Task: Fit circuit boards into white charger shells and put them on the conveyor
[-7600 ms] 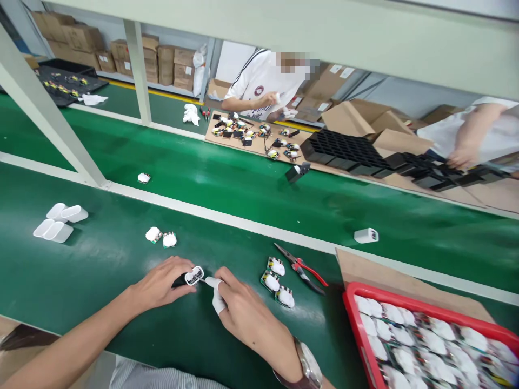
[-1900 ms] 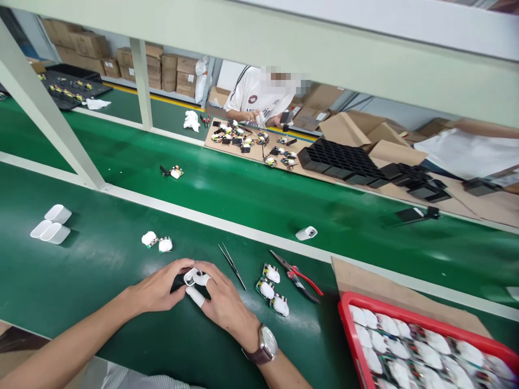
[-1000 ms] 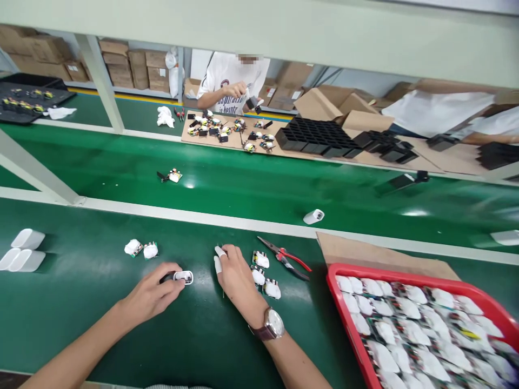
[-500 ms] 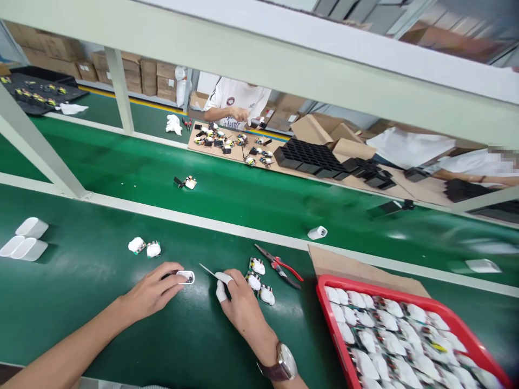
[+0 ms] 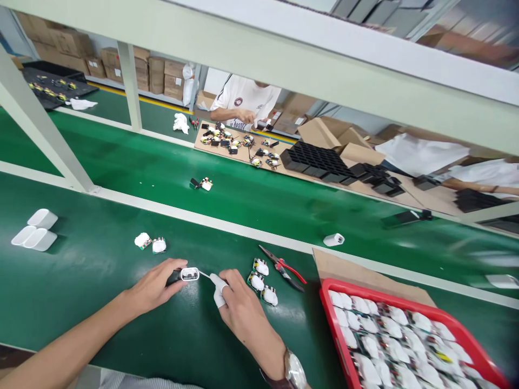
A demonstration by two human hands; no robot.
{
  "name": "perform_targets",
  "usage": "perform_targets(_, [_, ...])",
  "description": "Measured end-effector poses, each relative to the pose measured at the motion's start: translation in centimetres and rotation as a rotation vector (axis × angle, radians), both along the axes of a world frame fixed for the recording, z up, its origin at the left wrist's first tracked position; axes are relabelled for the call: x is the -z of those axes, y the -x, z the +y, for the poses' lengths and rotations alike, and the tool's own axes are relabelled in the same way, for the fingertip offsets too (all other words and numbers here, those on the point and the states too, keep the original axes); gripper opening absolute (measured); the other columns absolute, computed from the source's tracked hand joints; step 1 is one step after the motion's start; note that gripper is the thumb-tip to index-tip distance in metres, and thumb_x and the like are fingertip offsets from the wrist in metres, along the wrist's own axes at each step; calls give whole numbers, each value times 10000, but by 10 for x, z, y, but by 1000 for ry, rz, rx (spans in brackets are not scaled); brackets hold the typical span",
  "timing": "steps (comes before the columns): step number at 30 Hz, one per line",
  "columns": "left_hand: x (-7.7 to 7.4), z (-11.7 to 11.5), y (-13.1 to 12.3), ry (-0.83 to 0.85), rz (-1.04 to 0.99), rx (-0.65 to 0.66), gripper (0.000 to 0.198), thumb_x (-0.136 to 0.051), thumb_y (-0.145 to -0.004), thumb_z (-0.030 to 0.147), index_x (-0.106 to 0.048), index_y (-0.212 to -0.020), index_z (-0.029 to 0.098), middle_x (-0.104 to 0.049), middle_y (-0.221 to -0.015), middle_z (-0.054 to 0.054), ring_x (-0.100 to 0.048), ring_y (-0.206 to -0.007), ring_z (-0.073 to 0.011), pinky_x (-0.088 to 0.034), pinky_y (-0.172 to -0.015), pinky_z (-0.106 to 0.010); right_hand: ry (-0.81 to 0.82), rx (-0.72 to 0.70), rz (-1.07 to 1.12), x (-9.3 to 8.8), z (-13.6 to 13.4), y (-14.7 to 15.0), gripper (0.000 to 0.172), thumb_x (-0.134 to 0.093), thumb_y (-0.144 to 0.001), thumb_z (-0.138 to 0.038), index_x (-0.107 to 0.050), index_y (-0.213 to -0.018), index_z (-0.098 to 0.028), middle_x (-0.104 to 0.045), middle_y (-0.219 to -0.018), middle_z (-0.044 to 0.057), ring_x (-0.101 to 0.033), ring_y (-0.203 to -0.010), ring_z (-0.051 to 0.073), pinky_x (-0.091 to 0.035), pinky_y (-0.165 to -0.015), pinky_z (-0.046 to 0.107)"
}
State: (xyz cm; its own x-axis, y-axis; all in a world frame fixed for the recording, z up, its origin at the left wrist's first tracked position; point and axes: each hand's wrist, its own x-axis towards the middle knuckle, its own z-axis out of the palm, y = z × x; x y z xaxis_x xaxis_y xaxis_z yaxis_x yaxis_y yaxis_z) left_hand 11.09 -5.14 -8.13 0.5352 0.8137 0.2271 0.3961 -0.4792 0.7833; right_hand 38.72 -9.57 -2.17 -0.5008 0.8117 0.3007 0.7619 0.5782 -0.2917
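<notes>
My left hand [image 5: 156, 286] is closed around a small charger housing [image 5: 190, 274], with its white-rimmed open end facing right. Dark parts show inside the opening, and a black section is visible between my fingers. In my right hand [image 5: 239, 302] is a thin, pale stick-like tool [image 5: 204, 274], its tip at the rim of the housing. White covers [image 5: 219, 289] sit on fingers of that hand. Just beyond it lie several circuit boards with white lumps [image 5: 256, 281] and red-handled pliers [image 5: 281, 266]. Two similar boards [image 5: 159, 245] rest beyond my left hand.
A red tray [image 5: 330, 310] of white-topped boards stands at right on cardboard [image 5: 365, 270]. White empty housings [image 5: 42, 219] are at far left. A green conveyor [image 5: 251, 202] carries a white housing [image 5: 334, 239] and a board with a black part [image 5: 201, 183]. A co-worker [image 5: 247, 102] handles something opposite.
The tool's tip has moved left to the housing rim. My left hand has shifted its hold, showing more of the opening and a black section. The view has shifted slightly.
</notes>
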Motion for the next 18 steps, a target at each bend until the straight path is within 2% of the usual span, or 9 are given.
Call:
perform_targets(6, [3,0,0,13,-8,2,448,-621,-1046,306,-445,-1457,313,-705,-1290,-80,-733,-1162,-252,-625,-980,-424,36,-44,44,0,8,8,239,-514,-894,14,-573,-968,-205,-580,-1108,108,-558,-947,255,-579,-758,406])
perform_targets(12, [1,0,-1,-23,-17,0,444,-648,-1029,291,-464,-1433,285,-715,-1247,-81,-740,-1117,-251,-634,-948,-414,37,-69,36,0,13,7,221,-475,-927,-20,-568,-874,-214,-588,-1084,106,-545,-939,251,-581,-735,408])
perform_targets(18, [-16,6,-5,-283,36,105,364,-613,-1030,153,-601,-1378,260,-705,-1236,-104,-711,-1119,-245,-610,-971,-369,41,-49,-54,-15,13,6,238,-489,-904,-14,-578,-828,-222,-605,-1039,99,-560,-905,243,-567,-699,393])
